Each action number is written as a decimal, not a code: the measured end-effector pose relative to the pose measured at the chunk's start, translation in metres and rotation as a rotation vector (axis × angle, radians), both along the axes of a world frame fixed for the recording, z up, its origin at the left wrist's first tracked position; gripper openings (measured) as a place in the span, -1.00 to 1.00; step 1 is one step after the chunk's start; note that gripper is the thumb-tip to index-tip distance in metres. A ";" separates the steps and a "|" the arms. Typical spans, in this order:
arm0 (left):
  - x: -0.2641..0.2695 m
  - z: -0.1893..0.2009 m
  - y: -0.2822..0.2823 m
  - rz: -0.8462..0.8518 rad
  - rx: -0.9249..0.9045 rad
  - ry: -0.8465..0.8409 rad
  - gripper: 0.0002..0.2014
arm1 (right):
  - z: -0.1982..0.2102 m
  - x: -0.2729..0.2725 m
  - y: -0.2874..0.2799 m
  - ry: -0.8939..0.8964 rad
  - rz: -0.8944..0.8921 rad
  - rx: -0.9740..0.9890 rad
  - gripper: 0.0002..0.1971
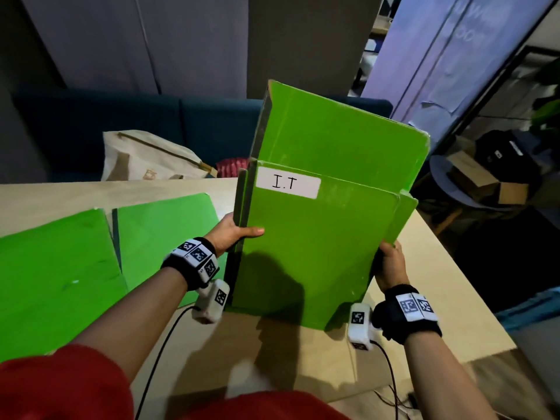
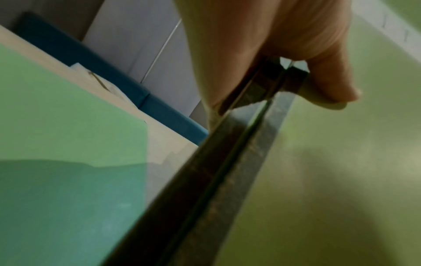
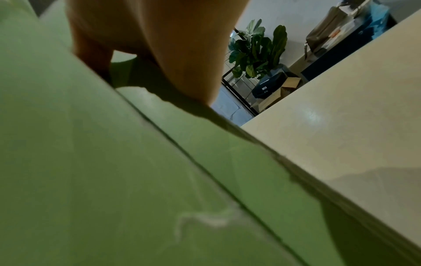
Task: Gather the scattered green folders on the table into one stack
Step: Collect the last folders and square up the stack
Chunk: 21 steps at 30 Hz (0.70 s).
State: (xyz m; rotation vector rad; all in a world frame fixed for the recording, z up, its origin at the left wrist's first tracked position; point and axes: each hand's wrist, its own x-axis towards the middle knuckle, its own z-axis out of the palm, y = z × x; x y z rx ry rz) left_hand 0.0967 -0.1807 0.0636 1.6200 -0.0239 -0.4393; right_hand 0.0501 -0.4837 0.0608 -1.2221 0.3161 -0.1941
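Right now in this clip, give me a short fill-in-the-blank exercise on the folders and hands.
1. The label on the front folder reads ____.
2. The left hand grips the held folders on the side of their dark ____.
3. The number of green folders lying flat on the table, left of the held ones, is ____.
4. The held folders stand ____ with their bottom edges on the table.

Missing words: I.T; spines; two; upright

Left hand gripping upright folders

Left hand (image 2: 296, 36) clamps green folders' dark spines (image 2: 227, 171); flat green folder (image 2: 68, 144) lies on table (image 2: 168, 144).
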 end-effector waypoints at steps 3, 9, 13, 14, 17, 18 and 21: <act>-0.005 0.001 -0.012 0.086 -0.033 0.008 -0.41 | -0.001 -0.007 0.005 -0.053 0.031 0.064 -0.52; -0.013 0.000 -0.016 0.188 -0.067 -0.055 -0.49 | 0.001 -0.010 0.012 -0.105 0.010 -0.288 -0.09; -0.010 0.012 -0.008 0.219 -0.064 -0.203 -0.66 | 0.024 0.000 0.018 -0.207 0.000 -0.325 -0.41; -0.009 0.017 -0.005 0.219 -0.078 -0.230 -0.64 | 0.028 0.003 0.018 -0.230 0.009 -0.331 -0.41; -0.009 0.033 0.000 0.171 -0.083 -0.293 -0.46 | 0.038 0.006 0.017 -0.268 0.043 -0.345 -0.35; -0.010 0.037 0.000 0.156 -0.081 -0.322 -0.32 | 0.038 0.008 0.016 -0.272 0.053 -0.350 -0.32; -0.011 0.041 0.005 0.177 -0.100 -0.392 0.26 | 0.039 0.010 0.021 -0.239 0.132 -0.352 -0.13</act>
